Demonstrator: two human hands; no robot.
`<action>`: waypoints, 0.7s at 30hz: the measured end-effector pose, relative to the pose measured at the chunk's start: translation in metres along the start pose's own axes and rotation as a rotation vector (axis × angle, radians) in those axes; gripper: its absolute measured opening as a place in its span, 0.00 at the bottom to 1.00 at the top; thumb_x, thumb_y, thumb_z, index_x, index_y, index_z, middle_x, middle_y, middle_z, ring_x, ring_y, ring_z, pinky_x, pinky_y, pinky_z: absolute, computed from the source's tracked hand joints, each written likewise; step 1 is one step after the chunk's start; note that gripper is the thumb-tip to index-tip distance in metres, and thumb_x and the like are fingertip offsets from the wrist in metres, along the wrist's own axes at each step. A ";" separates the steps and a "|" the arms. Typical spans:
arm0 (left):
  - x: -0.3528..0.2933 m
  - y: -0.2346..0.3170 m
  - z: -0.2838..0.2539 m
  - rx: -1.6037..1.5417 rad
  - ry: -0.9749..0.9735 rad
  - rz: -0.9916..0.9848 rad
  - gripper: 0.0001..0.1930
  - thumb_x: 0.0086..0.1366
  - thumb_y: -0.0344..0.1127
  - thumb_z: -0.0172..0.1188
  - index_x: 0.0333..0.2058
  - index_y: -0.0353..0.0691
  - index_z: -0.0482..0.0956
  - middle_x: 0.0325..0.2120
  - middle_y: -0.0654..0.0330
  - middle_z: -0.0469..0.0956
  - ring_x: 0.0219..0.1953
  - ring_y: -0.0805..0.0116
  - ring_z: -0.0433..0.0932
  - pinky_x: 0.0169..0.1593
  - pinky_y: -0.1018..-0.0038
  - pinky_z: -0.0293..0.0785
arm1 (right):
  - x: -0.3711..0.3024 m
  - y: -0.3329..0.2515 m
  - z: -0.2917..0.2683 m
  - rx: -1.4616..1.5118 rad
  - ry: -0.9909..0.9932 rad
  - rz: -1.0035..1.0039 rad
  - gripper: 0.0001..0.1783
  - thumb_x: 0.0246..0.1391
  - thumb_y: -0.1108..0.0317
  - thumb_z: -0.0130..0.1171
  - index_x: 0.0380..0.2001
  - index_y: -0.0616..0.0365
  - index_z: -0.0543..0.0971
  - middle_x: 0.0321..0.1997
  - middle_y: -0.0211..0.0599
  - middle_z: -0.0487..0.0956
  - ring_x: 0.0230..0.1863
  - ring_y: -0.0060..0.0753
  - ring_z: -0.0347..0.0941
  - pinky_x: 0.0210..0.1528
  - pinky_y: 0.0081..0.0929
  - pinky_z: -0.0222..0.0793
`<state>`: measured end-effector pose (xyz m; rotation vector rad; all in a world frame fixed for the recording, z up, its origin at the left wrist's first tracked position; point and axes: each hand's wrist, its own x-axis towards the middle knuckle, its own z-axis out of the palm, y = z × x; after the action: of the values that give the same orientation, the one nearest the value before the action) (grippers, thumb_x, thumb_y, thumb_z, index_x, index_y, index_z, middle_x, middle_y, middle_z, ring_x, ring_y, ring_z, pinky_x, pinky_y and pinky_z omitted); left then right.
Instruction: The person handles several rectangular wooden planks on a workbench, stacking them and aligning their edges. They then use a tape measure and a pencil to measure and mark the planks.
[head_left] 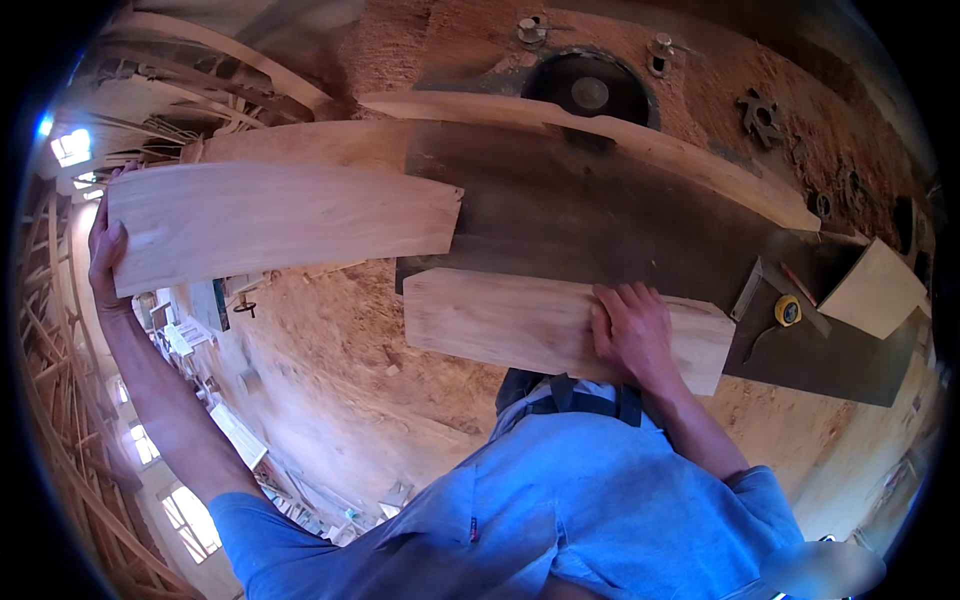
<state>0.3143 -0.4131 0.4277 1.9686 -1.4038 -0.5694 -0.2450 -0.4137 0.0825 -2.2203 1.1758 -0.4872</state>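
My left hand (pixel 107 250) grips the left end of a wide pale wooden board (pixel 285 222), its thumb on the face and its other fingers partly hidden. That board's right end lies over a dark metal machine table (pixel 560 215). Closer to my body, a second wooden board (pixel 500 318) extends along the table's near edge. Over its upper edge, my right hand (pixel 635 325) is closed, fingers bent against the wood. The two boards are apart, and the underside of each is hidden.
A long wooden fence strip (pixel 690 160) crosses the table before a dark round disc (pixel 588 92). At right lie a yellow tape measure (pixel 788 310), a try square (pixel 748 290) and a flat wooden piece (pixel 876 290). Sawdust (pixel 370 350) covers the floor; stacked timber (pixel 60 360) stands left.
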 end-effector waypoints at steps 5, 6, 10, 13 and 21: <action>0.003 -0.010 -0.011 -0.013 0.003 0.004 0.53 0.50 0.56 0.63 0.68 0.27 0.58 0.67 0.45 0.63 0.69 0.57 0.62 0.73 0.65 0.51 | 0.002 -0.002 -0.002 -0.006 -0.025 0.017 0.13 0.52 0.67 0.61 0.40 0.59 0.81 0.33 0.41 0.79 0.38 0.44 0.75 0.44 0.41 0.69; 0.004 -0.011 -0.012 -0.009 0.006 0.001 0.53 0.50 0.56 0.63 0.68 0.27 0.58 0.67 0.45 0.63 0.69 0.57 0.62 0.73 0.65 0.51 | 0.002 -0.001 -0.002 -0.008 -0.025 0.013 0.13 0.52 0.67 0.61 0.41 0.59 0.81 0.33 0.41 0.79 0.39 0.44 0.75 0.45 0.41 0.70; 0.005 -0.011 -0.014 -0.003 -0.030 0.022 0.53 0.50 0.57 0.63 0.68 0.27 0.58 0.67 0.45 0.64 0.68 0.57 0.63 0.73 0.65 0.52 | 0.002 0.001 0.000 -0.012 -0.028 0.000 0.13 0.52 0.66 0.61 0.41 0.59 0.81 0.33 0.41 0.79 0.39 0.44 0.75 0.45 0.41 0.70; 0.004 -0.010 -0.013 -0.003 -0.033 -0.010 0.53 0.50 0.57 0.63 0.68 0.27 0.59 0.66 0.46 0.64 0.68 0.57 0.64 0.73 0.65 0.52 | 0.003 0.000 -0.001 -0.010 -0.039 0.007 0.13 0.52 0.66 0.61 0.41 0.59 0.81 0.34 0.42 0.79 0.40 0.44 0.75 0.45 0.41 0.70; 0.002 -0.007 -0.004 -0.069 0.004 -0.063 0.52 0.50 0.56 0.63 0.69 0.31 0.59 0.66 0.47 0.65 0.67 0.57 0.65 0.71 0.63 0.57 | 0.003 -0.002 0.002 0.001 0.004 -0.002 0.13 0.50 0.71 0.60 0.40 0.62 0.82 0.36 0.43 0.81 0.40 0.46 0.76 0.45 0.42 0.71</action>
<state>0.3225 -0.4128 0.4259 1.9631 -1.3068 -0.6342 -0.2415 -0.4145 0.0824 -2.2209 1.1756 -0.4925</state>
